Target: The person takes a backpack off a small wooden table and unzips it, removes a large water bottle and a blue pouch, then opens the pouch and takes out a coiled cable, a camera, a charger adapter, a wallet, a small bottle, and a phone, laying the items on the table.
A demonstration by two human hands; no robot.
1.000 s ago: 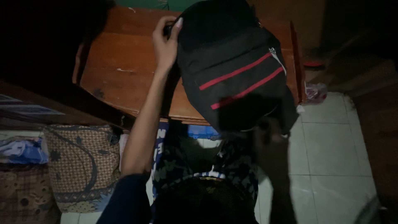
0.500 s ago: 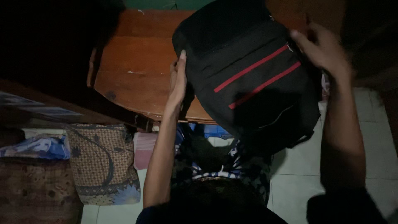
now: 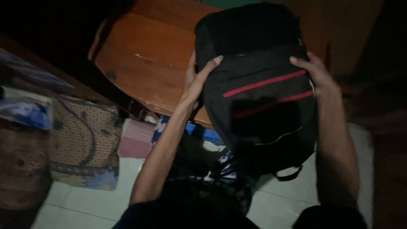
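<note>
From the head view, the left hand (image 3: 196, 80) and right hand (image 3: 319, 76) each hold a grip clenched on opposite sides of the black backpack (image 3: 258, 97), which overhangs the wooden counter (image 3: 148, 68) edge, so even 2-handed support seems wise.

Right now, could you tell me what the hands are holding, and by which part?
Both hold the black backpack: left hand on its left edge, right hand on its right edge.

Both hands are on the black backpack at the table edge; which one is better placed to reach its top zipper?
Probably the left hand: its thumb already lies on the backpack by the upper seam, near the top. The right hand grips the side lower down, by the red stripes.
</note>
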